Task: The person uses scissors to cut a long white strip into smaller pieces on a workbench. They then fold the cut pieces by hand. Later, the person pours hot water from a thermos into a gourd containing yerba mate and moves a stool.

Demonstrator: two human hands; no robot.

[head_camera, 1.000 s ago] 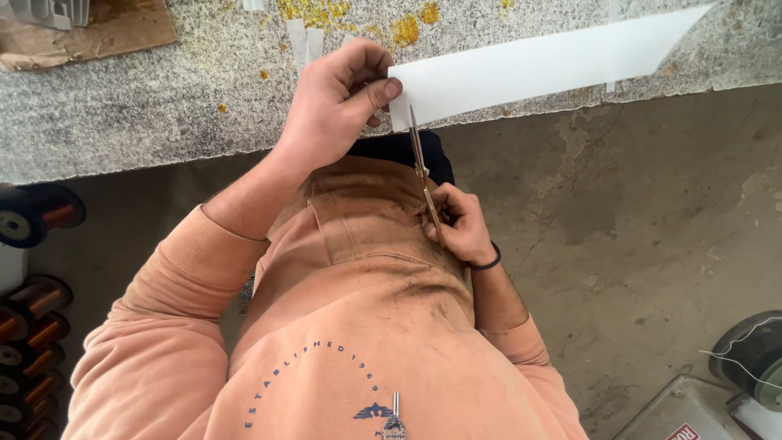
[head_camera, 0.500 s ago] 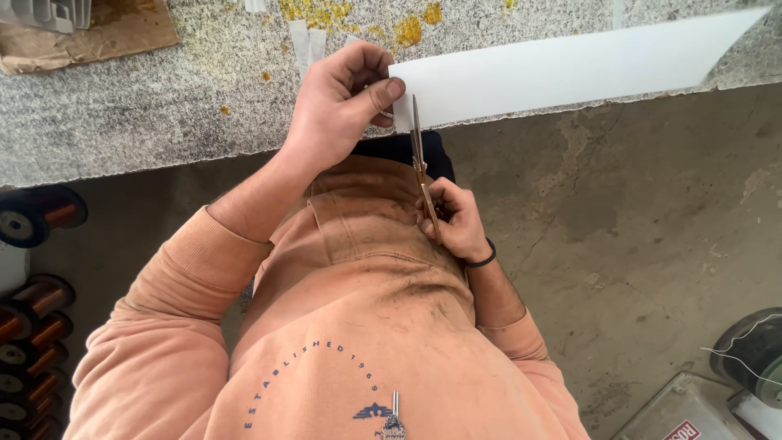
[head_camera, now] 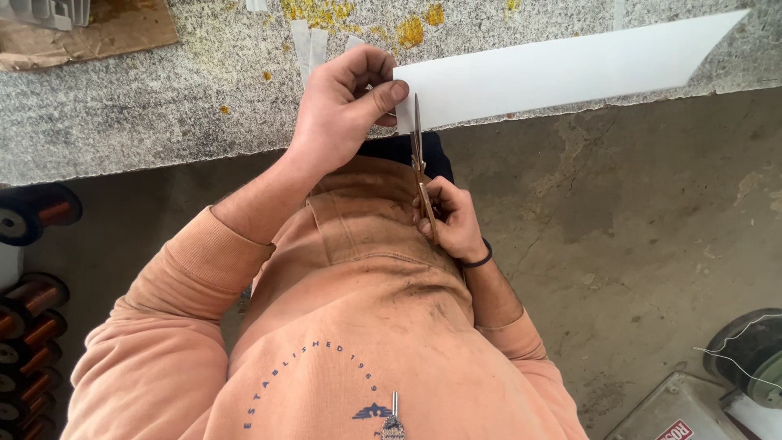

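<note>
My left hand (head_camera: 346,106) pinches the left end of a long white paper strip (head_camera: 570,65) between thumb and fingers, at the edge of a speckled stone worktop (head_camera: 147,114). My right hand (head_camera: 448,216) grips the handles of a pair of scissors (head_camera: 419,163). The blades point up and meet the strip's lower edge just right of my left thumb. The strip lies across the worktop and runs off to the right. My orange sweatshirt fills the lower middle of the view.
Narrow cut paper strips (head_camera: 308,45) and yellow crumbs (head_camera: 407,31) lie on the worktop behind my left hand. Brown cardboard (head_camera: 90,33) sits at the top left. Copper wire spools (head_camera: 37,216) line the left edge. A concrete floor (head_camera: 635,228) spreads right, with equipment (head_camera: 749,354) at the bottom right.
The paper strip has shifted a little relative to the view, its far end moving right. Both hands keep their grips, and the scissors stay at the strip's left end.
</note>
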